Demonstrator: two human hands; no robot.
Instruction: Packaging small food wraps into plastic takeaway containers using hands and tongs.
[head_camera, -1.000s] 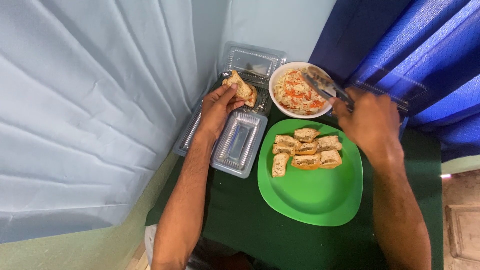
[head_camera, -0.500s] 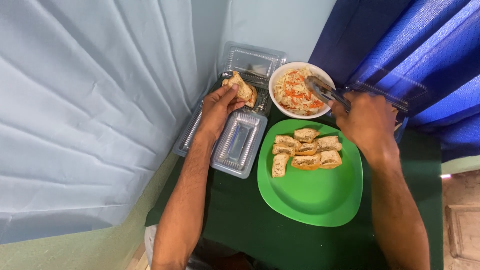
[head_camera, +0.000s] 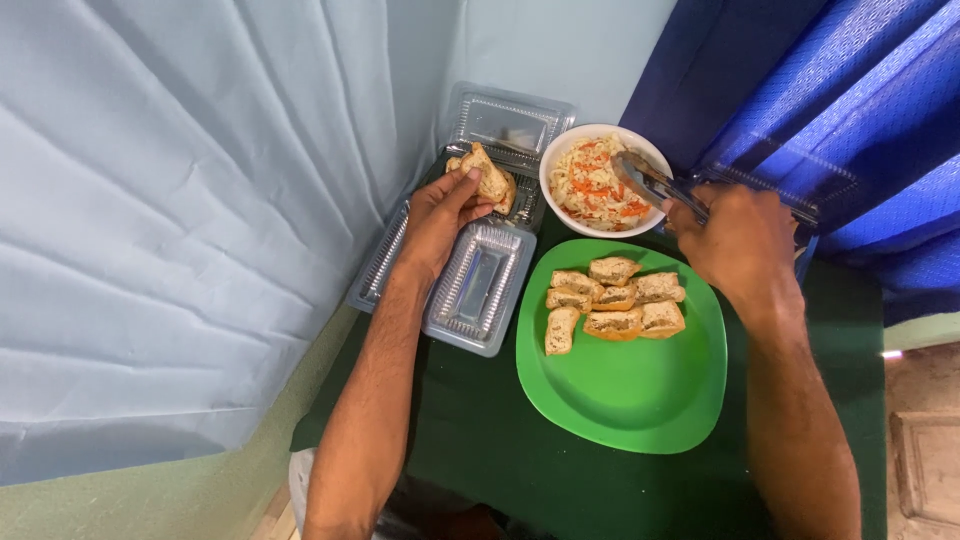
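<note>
My left hand (head_camera: 438, 212) holds a toasted sandwich piece (head_camera: 487, 176) over an open clear plastic container (head_camera: 500, 135). My right hand (head_camera: 742, 245) grips metal tongs (head_camera: 648, 181) whose tips reach into a white bowl (head_camera: 558, 150) of shredded salad with orange strips. In front of the bowl, a green plate (head_camera: 640, 385) carries several more sandwich pieces (head_camera: 612, 304) along its far side.
A second open clear container (head_camera: 480, 285) lies under my left wrist. Everything rests on a small dark green table (head_camera: 480, 440). A pale blue curtain (head_camera: 200, 200) hangs at left, a bright blue curtain (head_camera: 860, 110) at right, both close to the table.
My left hand has shifted the sandwich piece slightly within the far container. The tongs stay in the bowl with hardly any movement.
</note>
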